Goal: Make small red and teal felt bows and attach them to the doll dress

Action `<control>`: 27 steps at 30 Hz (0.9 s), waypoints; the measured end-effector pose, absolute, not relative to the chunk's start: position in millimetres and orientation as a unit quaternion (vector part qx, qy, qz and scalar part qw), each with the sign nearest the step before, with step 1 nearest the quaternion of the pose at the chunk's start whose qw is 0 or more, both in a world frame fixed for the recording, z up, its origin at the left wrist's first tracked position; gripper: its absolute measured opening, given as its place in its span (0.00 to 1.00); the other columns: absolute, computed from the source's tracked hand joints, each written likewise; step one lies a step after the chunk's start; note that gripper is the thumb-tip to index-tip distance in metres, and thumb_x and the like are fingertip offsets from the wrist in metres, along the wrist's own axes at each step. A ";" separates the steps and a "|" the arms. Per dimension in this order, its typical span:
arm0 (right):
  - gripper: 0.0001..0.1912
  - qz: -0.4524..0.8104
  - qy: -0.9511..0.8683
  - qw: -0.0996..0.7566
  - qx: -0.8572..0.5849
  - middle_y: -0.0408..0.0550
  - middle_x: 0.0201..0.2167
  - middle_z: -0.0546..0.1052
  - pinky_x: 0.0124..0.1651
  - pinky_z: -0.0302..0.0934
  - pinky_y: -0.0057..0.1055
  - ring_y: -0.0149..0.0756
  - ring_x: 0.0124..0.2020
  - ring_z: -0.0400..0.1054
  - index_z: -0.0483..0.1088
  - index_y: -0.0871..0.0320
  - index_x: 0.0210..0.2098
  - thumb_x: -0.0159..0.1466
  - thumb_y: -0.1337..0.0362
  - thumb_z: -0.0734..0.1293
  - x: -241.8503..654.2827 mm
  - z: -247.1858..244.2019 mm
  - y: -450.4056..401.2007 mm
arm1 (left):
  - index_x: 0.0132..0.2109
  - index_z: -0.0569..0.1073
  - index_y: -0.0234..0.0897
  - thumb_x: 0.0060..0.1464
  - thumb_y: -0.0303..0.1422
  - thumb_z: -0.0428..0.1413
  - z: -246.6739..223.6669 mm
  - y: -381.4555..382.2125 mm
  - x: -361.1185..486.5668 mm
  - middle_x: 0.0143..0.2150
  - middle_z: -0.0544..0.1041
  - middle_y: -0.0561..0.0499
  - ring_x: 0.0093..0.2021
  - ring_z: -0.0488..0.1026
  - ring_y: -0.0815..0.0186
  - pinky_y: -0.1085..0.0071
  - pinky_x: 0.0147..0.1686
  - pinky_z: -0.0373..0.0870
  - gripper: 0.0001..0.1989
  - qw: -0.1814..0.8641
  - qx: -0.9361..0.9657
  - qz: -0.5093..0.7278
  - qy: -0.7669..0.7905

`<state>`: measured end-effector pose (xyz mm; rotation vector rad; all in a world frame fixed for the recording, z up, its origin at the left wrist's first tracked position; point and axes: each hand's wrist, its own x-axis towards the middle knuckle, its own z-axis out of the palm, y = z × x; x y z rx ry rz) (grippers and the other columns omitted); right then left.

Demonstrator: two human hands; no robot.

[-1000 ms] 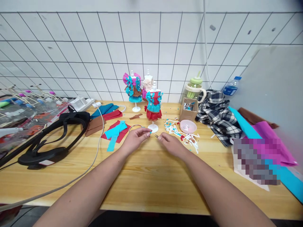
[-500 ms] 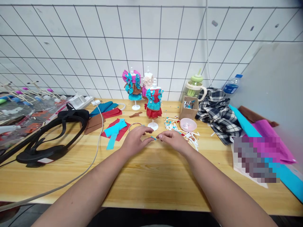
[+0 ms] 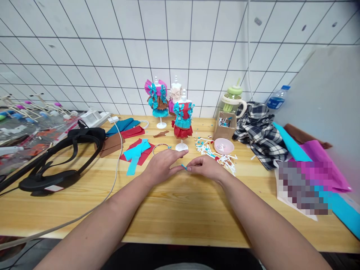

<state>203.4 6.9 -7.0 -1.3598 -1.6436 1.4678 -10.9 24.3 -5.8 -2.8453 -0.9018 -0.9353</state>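
Over the table, just in front of the nearest dress form, my two hands almost meet. My right hand point(image 3: 204, 168) is closed in a pinch on a small strip of blue crepe paper point(image 3: 183, 166). My left hand point(image 3: 161, 165) has thumb and fingers apart; its thumb tip lies close to the strip, and I cannot tell whether they touch. Behind them stands a miniature dress form point(image 3: 182, 122) in a red and turquoise paper dress with small blue bows. A thin ring point(image 3: 161, 144) lies partly behind my left hand.
Two more dressed forms point(image 3: 157, 99) stand behind. Crossed turquoise strips point(image 3: 136, 157) lie left, near a black headset point(image 3: 70, 180) and a cable point(image 3: 115, 176). To the right are white and blue scraps point(image 3: 208, 152), a pink dish point(image 3: 224, 146), a cardboard box point(image 3: 225, 131) and checked cloth point(image 3: 261, 131).
My right finger and thumb have come together on the blue strip, shifting slightly left. The left hand stays nearly in place. The view has tilted a little.
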 end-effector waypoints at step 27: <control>0.10 0.440 -0.611 0.377 -0.539 0.48 0.32 0.81 0.38 0.64 0.31 0.36 0.34 0.73 0.78 0.59 0.33 0.56 0.61 0.68 188.9 -15.3 8.3 | 0.31 0.76 0.35 0.47 0.40 0.59 -3.9 22.9 8.0 0.32 0.79 0.48 0.33 0.75 0.63 0.69 0.35 0.71 0.12 -0.397 -0.708 -0.322 -0.488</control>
